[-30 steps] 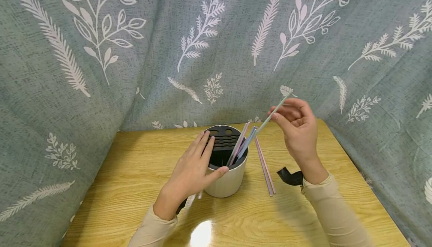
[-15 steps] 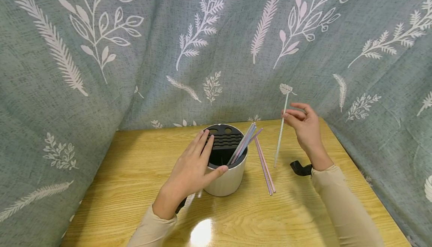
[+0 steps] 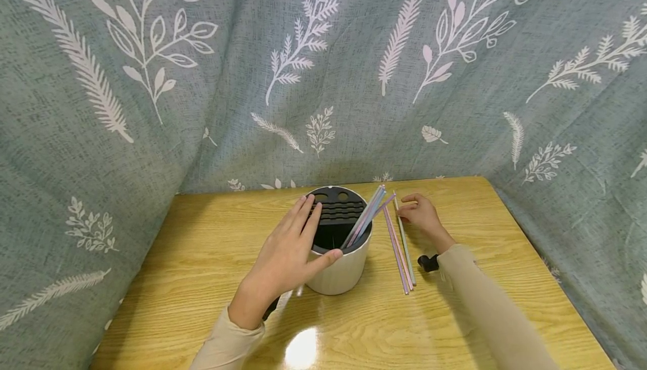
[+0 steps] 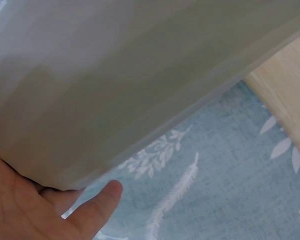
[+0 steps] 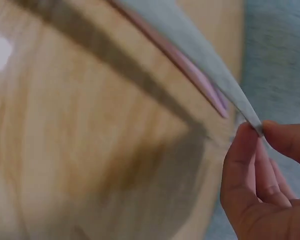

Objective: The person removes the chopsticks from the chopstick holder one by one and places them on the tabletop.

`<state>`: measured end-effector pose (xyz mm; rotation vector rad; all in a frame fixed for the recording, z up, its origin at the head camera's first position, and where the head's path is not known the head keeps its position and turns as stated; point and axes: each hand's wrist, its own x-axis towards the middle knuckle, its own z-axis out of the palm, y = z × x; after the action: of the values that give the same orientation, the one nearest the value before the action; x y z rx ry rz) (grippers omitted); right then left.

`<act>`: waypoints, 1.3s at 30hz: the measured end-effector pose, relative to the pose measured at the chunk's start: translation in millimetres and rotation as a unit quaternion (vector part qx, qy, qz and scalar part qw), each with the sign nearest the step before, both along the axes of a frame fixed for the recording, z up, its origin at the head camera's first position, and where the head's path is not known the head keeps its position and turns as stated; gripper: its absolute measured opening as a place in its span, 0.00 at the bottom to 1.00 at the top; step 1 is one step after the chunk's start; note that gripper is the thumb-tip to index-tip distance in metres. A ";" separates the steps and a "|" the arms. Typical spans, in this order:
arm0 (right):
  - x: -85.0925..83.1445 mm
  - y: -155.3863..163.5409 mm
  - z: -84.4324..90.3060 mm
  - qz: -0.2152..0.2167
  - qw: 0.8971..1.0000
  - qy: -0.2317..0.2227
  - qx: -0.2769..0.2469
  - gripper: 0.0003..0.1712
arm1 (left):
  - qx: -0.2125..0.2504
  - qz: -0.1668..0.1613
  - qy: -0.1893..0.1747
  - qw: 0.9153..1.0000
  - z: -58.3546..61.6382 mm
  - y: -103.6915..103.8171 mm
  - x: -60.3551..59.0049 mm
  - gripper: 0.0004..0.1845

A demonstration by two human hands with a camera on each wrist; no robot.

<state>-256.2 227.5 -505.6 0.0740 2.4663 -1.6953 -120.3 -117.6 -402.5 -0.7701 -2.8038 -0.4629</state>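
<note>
1. The left hand [image 3: 290, 257] rests on the near-left side of the white round holder [image 3: 343, 272]. Its fingers lie straight over the rim and the thumb presses the front wall. Nothing is pinched there.
2. The holder stands upright at the middle of the wooden table [image 3: 202, 257]. It has a black slotted insert [image 3: 336, 213] inside.
3. A few pastel straws [image 3: 365, 218] lean out of the holder toward one o'clock, their tips clear of the rim.
4. The right hand [image 3: 422, 215] is low at the table, at about three o'clock from the holder. Thumb and forefinger pinch the far end of a pale green straw [image 3: 404, 243].
5. That straw lies along the tabletop just beside two pink straws [image 3: 396, 252]. All three run from twelve toward six o'clock, right of the holder.
6. The right wrist view shows the fingertips [image 5: 250, 150] closed on the straw's tip.
7. A dark strap [image 3: 428, 262] shows by the right sleeve.
8. A grey-green curtain with leaf prints [image 3: 323, 67] hangs behind and to both sides.
</note>
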 end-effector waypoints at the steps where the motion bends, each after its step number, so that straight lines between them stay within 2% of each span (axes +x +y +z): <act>1: -0.9 -2.1 -2.7 0.002 1.000 -0.003 0.018 0.24 | 0.000 0.000 0.000 1.000 0.1 -0.1 0.0 0.52; 7: -2.4 -11.9 -12.0 0.003 0.995 0.000 0.096 0.20 | 0.000 0.000 -0.005 1.000 -0.4 -0.8 0.4 0.52; 15: 6.3 -17.6 -8.7 -0.002 0.993 0.005 0.119 0.19 | 0.003 -0.003 -0.004 1.000 -1.5 -1.3 -0.3 0.52; 20: 17.3 -18.2 1.0 -0.005 0.997 0.033 0.075 0.21 | 0.003 -0.003 -0.001 1.000 -1.8 -1.9 -1.2 0.52; 24: 34.7 -25.4 20.4 0.004 0.996 0.087 -0.017 0.22 | 0.003 0.001 -0.006 1.000 -1.6 -1.9 -1.1 0.52; 27: 55.3 -37.1 43.8 0.023 0.984 0.150 -0.091 0.21 | 0.004 0.002 -0.006 1.000 -1.7 -1.9 -1.1 0.53; 31: 84.1 -54.2 74.2 0.067 0.954 0.241 -0.166 0.18 | 0.007 -0.001 -0.002 1.000 -1.7 -2.3 -2.2 0.52; 35: 102.8 -66.8 92.3 0.111 0.925 0.287 -0.225 0.19 | 0.009 -0.003 0.002 1.000 -1.2 -2.7 -4.0 0.52; 39: 110.0 -76.8 97.8 0.122 0.909 0.314 -0.246 0.20 | 0.008 -0.003 0.002 1.000 -0.8 -2.8 -5.3 0.53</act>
<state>-146.2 150.8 -407.7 -0.9295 2.1538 -2.4259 -125.6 -120.4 -403.3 -0.7751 -2.7915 -0.4823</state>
